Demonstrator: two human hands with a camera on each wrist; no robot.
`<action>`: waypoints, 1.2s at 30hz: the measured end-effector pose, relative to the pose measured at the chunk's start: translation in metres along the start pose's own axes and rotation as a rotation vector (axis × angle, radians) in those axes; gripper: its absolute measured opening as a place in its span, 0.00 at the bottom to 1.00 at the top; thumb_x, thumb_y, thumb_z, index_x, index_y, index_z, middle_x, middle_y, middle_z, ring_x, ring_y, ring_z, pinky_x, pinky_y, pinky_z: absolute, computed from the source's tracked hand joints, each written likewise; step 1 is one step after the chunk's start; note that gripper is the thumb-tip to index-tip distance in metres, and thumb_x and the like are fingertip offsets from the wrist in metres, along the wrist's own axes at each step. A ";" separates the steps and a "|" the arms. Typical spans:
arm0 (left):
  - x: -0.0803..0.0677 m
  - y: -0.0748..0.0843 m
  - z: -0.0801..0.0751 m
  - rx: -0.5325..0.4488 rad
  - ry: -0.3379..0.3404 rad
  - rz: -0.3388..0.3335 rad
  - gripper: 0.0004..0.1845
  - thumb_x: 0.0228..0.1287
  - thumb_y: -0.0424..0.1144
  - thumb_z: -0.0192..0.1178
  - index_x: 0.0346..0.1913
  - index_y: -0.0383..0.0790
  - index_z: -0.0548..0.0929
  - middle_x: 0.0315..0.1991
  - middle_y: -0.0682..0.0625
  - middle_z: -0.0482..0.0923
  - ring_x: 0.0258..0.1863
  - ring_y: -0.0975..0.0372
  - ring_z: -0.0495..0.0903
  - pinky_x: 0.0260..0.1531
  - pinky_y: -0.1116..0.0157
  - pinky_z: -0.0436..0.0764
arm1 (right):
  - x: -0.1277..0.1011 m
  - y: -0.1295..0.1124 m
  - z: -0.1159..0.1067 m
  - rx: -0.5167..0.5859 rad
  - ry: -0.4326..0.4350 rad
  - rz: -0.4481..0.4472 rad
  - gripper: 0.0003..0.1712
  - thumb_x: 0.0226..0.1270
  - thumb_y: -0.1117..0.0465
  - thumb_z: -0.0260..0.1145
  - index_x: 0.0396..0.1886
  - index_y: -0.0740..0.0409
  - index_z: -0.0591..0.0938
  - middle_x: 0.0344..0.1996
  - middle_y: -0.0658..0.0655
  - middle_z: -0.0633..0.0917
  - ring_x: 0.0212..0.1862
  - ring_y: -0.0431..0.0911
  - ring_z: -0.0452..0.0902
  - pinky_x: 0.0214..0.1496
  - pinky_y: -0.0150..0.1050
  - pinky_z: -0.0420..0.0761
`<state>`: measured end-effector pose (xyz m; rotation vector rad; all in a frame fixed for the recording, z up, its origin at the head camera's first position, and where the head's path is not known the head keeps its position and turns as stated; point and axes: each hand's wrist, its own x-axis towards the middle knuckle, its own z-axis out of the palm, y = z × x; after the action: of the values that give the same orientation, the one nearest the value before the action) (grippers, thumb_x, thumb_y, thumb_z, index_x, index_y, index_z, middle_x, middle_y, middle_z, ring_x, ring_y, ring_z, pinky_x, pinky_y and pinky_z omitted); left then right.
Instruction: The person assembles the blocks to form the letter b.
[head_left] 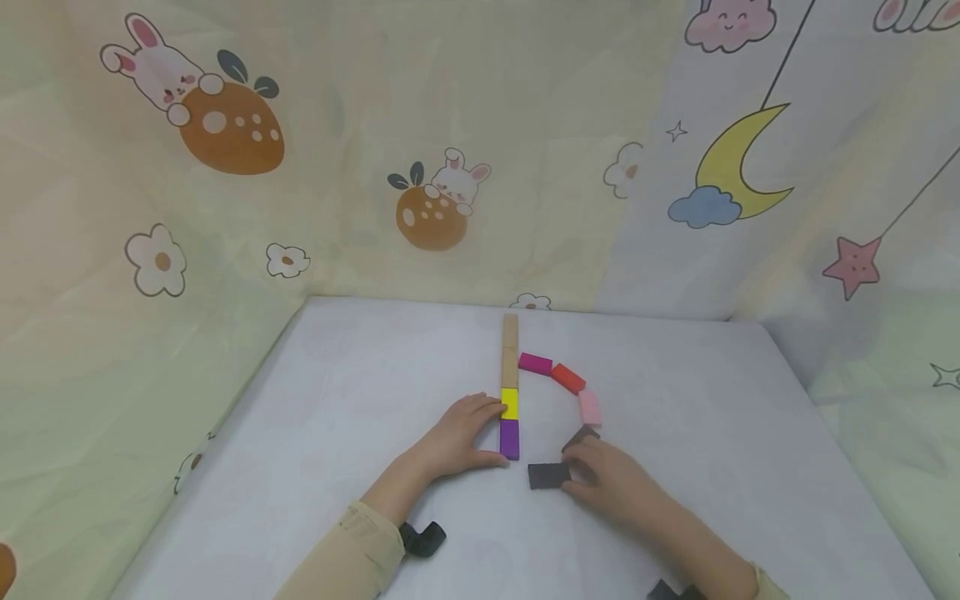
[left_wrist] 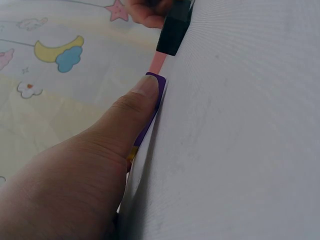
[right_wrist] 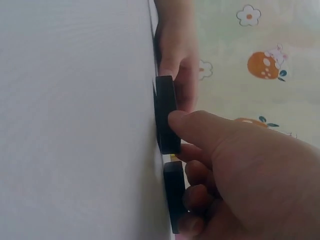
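Flat dark grey rectangular block (head_left: pixel 548 476) lying crosswise toward the desk's near edge, just right of the purple block (head_left: pixel 509 439) ending the straight row; pinched at its right end by the nearer right hand (head_left: pixel 611 479); left hand (head_left: pixel 459 437) flat, uncurled, bracing the row.

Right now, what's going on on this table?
A person is laying flat blocks into a shape on the white table. The left hand rests against the straight column, its thumb on the purple block and fingers by the yellow block. The right hand touches two dark blocks: one lying near the column's foot, another just below the pink block. Magenta and red blocks begin the curve out from the column.
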<state>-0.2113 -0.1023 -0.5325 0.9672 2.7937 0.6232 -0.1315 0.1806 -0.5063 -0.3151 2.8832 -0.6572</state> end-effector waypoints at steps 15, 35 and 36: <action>0.001 0.000 0.001 0.007 0.002 -0.018 0.46 0.54 0.70 0.64 0.74 0.55 0.64 0.74 0.55 0.63 0.77 0.56 0.56 0.76 0.51 0.60 | 0.011 -0.008 -0.004 -0.041 0.018 0.028 0.21 0.52 0.45 0.78 0.45 0.38 0.83 0.33 0.36 0.78 0.38 0.33 0.72 0.45 0.34 0.81; 0.001 0.001 0.000 -0.009 -0.006 -0.025 0.47 0.53 0.71 0.63 0.74 0.57 0.64 0.75 0.56 0.62 0.77 0.56 0.56 0.76 0.50 0.60 | 0.020 -0.012 0.002 -0.039 0.018 0.014 0.23 0.53 0.46 0.77 0.48 0.41 0.82 0.34 0.39 0.78 0.37 0.35 0.72 0.43 0.34 0.81; 0.001 0.001 0.000 -0.008 -0.005 -0.025 0.47 0.53 0.71 0.63 0.74 0.57 0.64 0.75 0.56 0.62 0.77 0.56 0.56 0.76 0.50 0.60 | 0.020 -0.011 0.002 -0.028 0.017 0.016 0.23 0.53 0.46 0.76 0.50 0.41 0.82 0.36 0.38 0.79 0.38 0.35 0.72 0.44 0.35 0.82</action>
<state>-0.2110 -0.1010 -0.5317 0.9301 2.7914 0.6276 -0.1485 0.1652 -0.5056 -0.2919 2.9103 -0.6198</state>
